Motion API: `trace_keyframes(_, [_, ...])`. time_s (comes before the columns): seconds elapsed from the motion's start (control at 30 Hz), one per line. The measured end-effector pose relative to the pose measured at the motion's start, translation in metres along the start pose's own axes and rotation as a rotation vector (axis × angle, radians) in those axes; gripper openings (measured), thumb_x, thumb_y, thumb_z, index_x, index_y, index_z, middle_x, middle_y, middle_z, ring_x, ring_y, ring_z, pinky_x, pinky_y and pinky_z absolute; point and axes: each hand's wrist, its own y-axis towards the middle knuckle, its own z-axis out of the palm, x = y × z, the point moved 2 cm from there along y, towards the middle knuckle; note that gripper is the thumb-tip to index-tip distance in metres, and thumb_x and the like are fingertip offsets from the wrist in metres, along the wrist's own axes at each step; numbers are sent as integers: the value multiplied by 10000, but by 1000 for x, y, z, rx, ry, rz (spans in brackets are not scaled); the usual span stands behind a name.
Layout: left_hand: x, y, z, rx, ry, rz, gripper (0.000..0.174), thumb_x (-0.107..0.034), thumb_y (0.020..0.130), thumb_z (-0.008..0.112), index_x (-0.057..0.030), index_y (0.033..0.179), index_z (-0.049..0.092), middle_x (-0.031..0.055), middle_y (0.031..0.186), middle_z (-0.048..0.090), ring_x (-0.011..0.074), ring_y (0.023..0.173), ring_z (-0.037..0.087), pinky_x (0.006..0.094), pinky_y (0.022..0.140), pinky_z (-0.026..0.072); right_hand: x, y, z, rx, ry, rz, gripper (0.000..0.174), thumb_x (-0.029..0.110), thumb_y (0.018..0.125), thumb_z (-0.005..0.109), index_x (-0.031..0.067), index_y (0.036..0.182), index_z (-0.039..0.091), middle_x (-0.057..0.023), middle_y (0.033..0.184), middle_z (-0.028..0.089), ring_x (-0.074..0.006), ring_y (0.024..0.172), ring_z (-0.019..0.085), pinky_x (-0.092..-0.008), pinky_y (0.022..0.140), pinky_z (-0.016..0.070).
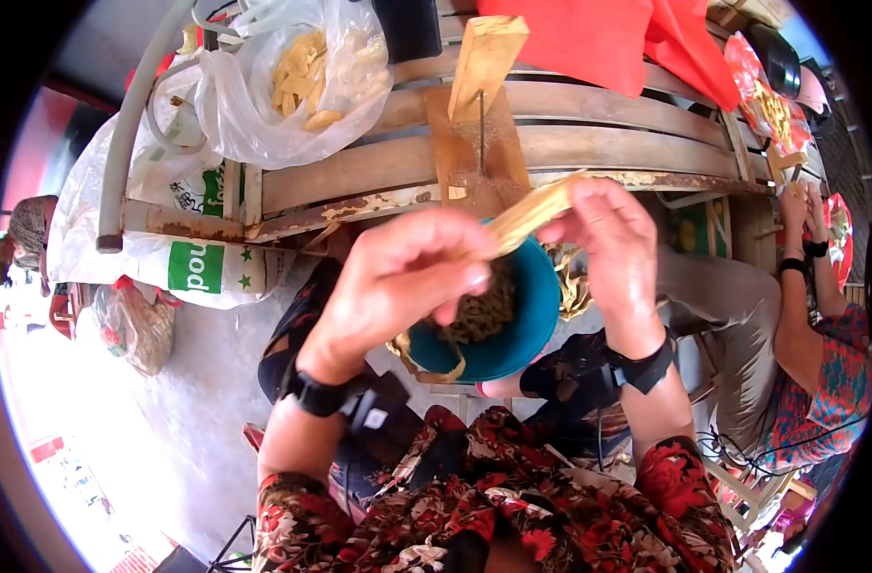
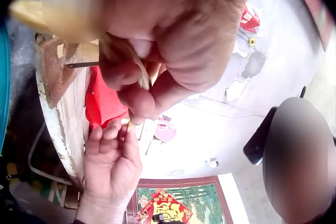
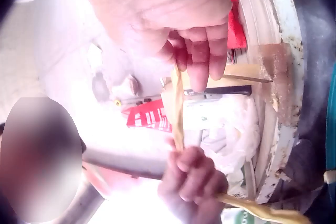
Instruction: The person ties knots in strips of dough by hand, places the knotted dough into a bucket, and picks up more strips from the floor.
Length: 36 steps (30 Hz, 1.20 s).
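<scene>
A long, pale yellow dried strip (image 1: 533,214) is stretched between my two hands above a teal bucket. My left hand (image 1: 398,277) grips one part of it with curled fingers, and a loose tail (image 3: 265,213) hangs out past that fist in the right wrist view. The other end is pinched between thumb and fingertips of my right hand (image 1: 615,234). Below them, the teal bucket (image 1: 543,296) holds a heap of small greenish-brown pieces (image 1: 488,310), partly hidden by my left hand. More dried strips (image 1: 574,286) show beside the bucket.
Ahead is a slatted bench (image 1: 588,148) with a rusty edge. On it stand a board with an upright metal spike (image 1: 482,134), a wooden block (image 1: 488,57), a clear bag (image 1: 245,129) of yellow pieces and a red cloth (image 1: 588,38). Another person (image 1: 803,334) sits at the right.
</scene>
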Motion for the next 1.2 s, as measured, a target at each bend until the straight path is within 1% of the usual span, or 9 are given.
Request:
trace_keyframes(0.07, [2,-11,-7,27,180,-167,165,-144,864,610,-23,970,648,42,822,623,79,677,563,206,598,466,14,-17,3,53,-4,-36,230,190,923,527,-31,937,590,-114,889,640,-156,817,630,-272,716,521])
trace_keyframes(0.17, [-2,-18,4,39,225,-229,555,-487,871,519,40,1015,617,91,952,634,130,904,566,289,805,442,28,-68,33,319,-221,-321,238,183,945,476,-30,952,583,-110,888,652,-160,857,628,-282,763,510])
trace_keyframes(0.33, [-5,-33,22,-15,170,-7,177,-80,812,614,24,951,584,97,943,630,129,862,579,253,767,460,10,-85,28,236,-327,-82,243,212,952,470,1,886,570,-41,757,625,-84,670,602,-199,590,478])
trace_keyframes(0.5, [-8,-39,38,69,-202,-16,309,38,765,642,-22,1044,526,75,903,630,163,771,638,251,653,522,3,-86,29,370,-54,157,250,250,935,513,29,825,553,-19,690,573,-58,535,512,-170,497,413])
trace_keyframes(0.6, [-10,-43,40,21,-120,-60,225,17,767,661,9,970,564,60,849,635,144,769,630,240,670,512,-2,-90,31,297,-6,106,267,285,919,540,37,818,550,0,653,542,-42,499,450,-164,472,383])
trace_keyframes(0.8, [-1,-46,47,-132,350,172,176,26,771,651,22,934,584,41,835,637,93,759,592,230,685,487,2,-100,35,165,-226,-198,410,43,854,593,49,1223,414,-31,873,554,-14,539,444,-152,437,356])
trace_keyframes(1.03, [19,-49,48,-115,-393,-117,242,-154,837,571,7,1017,553,94,827,639,184,703,637,281,639,518,7,-101,29,450,453,163,471,-35,852,529,30,1292,373,-83,963,610,-27,498,448,-159,431,349])
trace_keyframes(1.13, [14,-56,47,250,-557,-346,222,-120,800,590,11,977,563,107,794,627,166,637,610,257,592,499,10,-100,32,332,118,-43,428,-10,857,551,26,1257,404,-76,964,604,-20,579,472,-157,496,373])
trace_keyframes(1.2, [18,-54,46,186,-506,-322,212,-174,834,598,-4,957,568,77,734,605,138,561,583,230,525,467,7,-98,27,247,-93,-180,355,27,864,570,21,1193,436,-52,927,586,-22,626,474,-165,539,387])
